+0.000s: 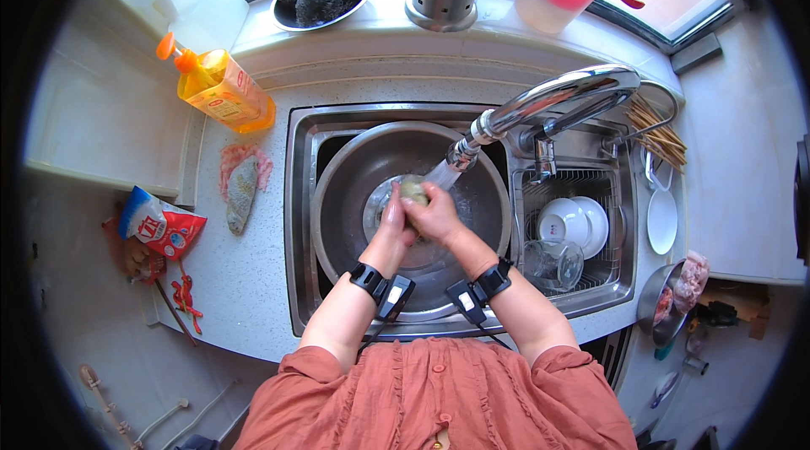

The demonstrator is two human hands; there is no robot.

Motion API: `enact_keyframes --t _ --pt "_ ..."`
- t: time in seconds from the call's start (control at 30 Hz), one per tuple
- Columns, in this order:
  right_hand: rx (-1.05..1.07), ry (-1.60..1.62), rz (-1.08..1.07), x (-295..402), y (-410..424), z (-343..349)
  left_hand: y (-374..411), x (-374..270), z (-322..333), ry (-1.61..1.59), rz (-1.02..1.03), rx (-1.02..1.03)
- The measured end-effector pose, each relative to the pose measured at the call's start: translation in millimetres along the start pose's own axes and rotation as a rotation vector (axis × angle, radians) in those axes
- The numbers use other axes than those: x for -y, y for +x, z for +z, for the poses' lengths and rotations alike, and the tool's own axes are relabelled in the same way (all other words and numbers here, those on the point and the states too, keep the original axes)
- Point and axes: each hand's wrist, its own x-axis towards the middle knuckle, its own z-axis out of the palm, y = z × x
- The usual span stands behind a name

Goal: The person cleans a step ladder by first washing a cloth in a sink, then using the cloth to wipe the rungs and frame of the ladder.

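Both my hands are over a large round metal basin (338, 197) set in the sink. My right hand (438, 214) grips a small rounded greenish thing (414, 189), partly hidden by the fingers; its kind is not clear. My left hand (393, 216) presses against its other side, fingers close together. Water (446, 176) streams from the chrome faucet (465, 152) just above the right hand. Below my hands a clear round shape, perhaps a glass dish or pooled water, shows at the basin's bottom.
A dish rack (610, 190) with white bowls (560, 220) and a glass jar (554, 264) fills the right sink. An orange pump bottle (228, 92), a greyish loofah-like pad (242, 194) and a red-blue bag (161, 222) are left. A metal bowl of raw meat (652, 304) stands right.
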Motion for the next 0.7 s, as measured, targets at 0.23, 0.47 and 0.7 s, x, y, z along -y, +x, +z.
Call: enact_keyframes --t 0.23,0.47,0.7 --pt "-0.143 -0.357 -0.105 7 6 -3 -1 0 10 -0.134 -0.054 -0.038" --pt "-0.325 -0.137 0.029 -44 28 -33 -8 -10 12 0.029 -0.091 0.086" --pt "0.167 0.106 -0.105 11 -13 15 18 1 -13 -0.006 -0.041 0.008"
